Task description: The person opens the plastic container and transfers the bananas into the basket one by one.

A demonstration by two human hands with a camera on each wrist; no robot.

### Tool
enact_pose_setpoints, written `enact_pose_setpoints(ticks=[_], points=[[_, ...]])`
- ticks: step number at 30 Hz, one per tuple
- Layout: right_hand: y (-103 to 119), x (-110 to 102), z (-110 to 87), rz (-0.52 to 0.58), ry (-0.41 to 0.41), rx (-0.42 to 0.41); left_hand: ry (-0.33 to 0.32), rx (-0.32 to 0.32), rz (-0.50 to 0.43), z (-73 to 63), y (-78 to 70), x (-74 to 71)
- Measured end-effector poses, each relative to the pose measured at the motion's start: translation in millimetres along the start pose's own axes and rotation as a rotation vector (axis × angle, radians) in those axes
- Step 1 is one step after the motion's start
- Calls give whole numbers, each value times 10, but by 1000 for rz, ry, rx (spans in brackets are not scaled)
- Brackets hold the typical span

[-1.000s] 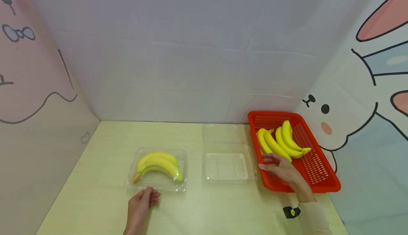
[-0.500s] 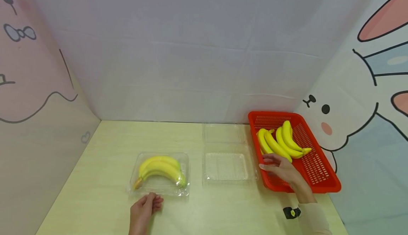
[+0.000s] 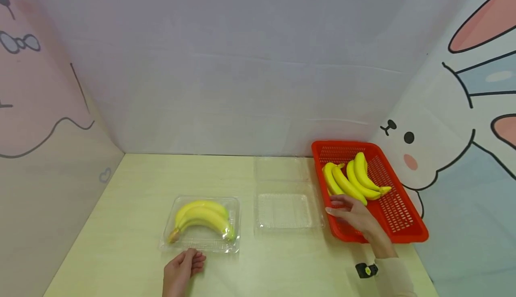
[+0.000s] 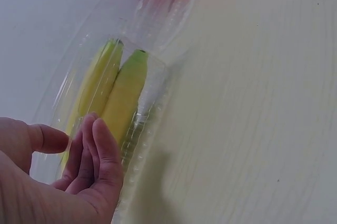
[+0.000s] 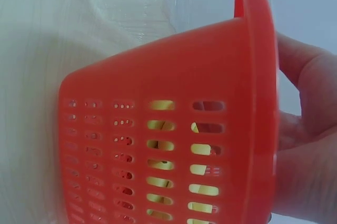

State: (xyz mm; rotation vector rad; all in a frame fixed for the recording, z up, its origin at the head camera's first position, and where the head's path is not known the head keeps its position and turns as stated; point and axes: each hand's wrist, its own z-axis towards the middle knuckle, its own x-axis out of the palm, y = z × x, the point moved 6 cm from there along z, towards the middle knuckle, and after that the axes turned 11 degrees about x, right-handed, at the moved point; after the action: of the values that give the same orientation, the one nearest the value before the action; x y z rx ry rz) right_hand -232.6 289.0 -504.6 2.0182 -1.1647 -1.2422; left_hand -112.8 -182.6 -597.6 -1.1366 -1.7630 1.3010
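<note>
In the head view, a lidded clear plastic box (image 3: pixel 201 247) with two bananas (image 3: pixel 205 214) lies left of centre. At its front edge, my left hand (image 3: pixel 183 265) seems to pinch the plastic between thumb and bent fingers; in the left wrist view the thumb (image 4: pixel 50 138) nearly meets the fingers, the plastic hard to make out. On the right, my right hand (image 3: pixel 356 216) grips the left rim of a red basket (image 3: pixel 403 207), thumb over the rim; its fingertips are hidden in the right wrist view. Several yellow bananas (image 3: pixel 354 180) lie inside, just beyond these fingers.
An unfilled clear plastic box (image 3: pixel 284 209) stands with its lid (image 3: pixel 280 169) laid back between the filled box and the basket. A small black object (image 3: pixel 366 270) is by the right sleeve. White cloth walls (image 3: pixel 242 64) with cartoon prints surround the table.
The filled box and my left hand have slid together a little toward the front edge. My right hand and the red basket have stayed in place.
</note>
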Motion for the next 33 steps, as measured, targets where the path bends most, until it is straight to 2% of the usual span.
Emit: enact_pose_setpoints(ticks=[10, 20, 33], points=[[15, 11, -29, -4, -4, 10, 10, 3, -24, -20, -6, 13], [16, 4, -2, 8, -6, -3, 22, -28, -28, -35, 11, 31], [19, 8, -26, 15, -6, -13, 22, -49, 3, -91, -56, 5]])
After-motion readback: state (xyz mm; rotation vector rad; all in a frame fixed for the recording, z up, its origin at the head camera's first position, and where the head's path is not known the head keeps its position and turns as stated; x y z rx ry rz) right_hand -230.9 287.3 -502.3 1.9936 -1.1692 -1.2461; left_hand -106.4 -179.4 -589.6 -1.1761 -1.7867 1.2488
